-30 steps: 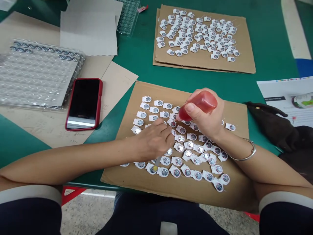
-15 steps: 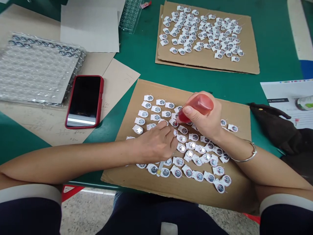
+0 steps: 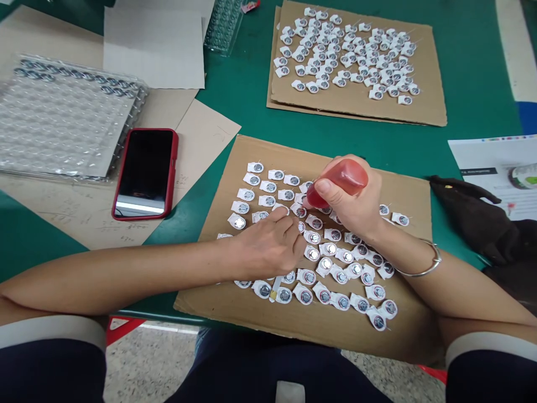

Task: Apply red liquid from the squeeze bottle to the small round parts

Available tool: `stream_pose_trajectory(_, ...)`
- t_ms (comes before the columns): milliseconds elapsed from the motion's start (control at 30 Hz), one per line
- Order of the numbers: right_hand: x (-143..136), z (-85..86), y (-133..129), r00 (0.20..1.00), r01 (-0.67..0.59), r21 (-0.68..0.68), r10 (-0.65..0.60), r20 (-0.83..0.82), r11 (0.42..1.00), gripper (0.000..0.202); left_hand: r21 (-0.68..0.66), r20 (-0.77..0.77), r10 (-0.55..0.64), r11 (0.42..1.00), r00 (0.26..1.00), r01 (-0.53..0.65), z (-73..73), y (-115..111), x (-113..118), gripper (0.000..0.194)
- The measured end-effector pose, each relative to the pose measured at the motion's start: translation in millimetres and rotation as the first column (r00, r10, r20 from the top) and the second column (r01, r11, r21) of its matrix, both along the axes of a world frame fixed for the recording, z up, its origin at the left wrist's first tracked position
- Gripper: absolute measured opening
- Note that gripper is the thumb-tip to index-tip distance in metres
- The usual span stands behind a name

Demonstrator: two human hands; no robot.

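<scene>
Both arms wear short dark navy sleeves with pale, light-coloured cuffs. One wrist carries a silvery bangle [image 3: 434, 262] (slim, rounded, rather plain).

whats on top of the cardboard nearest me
Small white pieces with shiny round centres. The hands and red bottle cover some cardboard, so whatever lies beneath can't be seen.

Workshop-like place: green worktable [image 3: 226, 115], rows of small parts [image 3: 306, 294].

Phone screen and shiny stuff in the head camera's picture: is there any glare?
Yes. In the head view, a bright band crosses the lower screen of the phone, highlights speckle the clear plastic packaging, and a pale gleam sits on the red bottle; the light source is out of frame.
</scene>
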State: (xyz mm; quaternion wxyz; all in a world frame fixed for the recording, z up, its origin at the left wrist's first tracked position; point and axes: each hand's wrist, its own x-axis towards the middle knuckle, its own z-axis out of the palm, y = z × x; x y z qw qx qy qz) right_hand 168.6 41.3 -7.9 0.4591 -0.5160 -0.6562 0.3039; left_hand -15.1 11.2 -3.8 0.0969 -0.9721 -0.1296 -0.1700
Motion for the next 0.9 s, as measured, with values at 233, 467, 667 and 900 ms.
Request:
stream_pose_trajectory(233,0.0,-1.4,-0.7,1.000,0.006,-0.022,-0.006,0.016,1.000,0.034,-0.006,-0.004,-0.003,1.000,1.000,0.003,0.8,-0.1,-0.2,0.018)
stream_pose_trajectory(467,-0.3,0.1,-2.3,1.000,0.015,-0.047,-0.015,0.002,0.999,0.036,-0.005,0.004,0.002,1.000,1.000,-0.002,2.0,0.5,0.6,0.018)
stream_pose_trajectory(667,-0.1,-0.2,-2.7,1.000,0.011,-0.044,-0.011,0.008,0.999,0.036,-0.014,0.007,-0.001,1.000,1.000,0.001,1.5,0.4,-0.2,0.017)
stream_pose_trajectory(900,-0.3,0.3,-1.5,0.999,0.007,0.047,-0.009,0.037,0.999,0.033,-0.035,0.004,-0.002,0.999,1.000,0.002,0.0,0.4,-1.1,0.016)
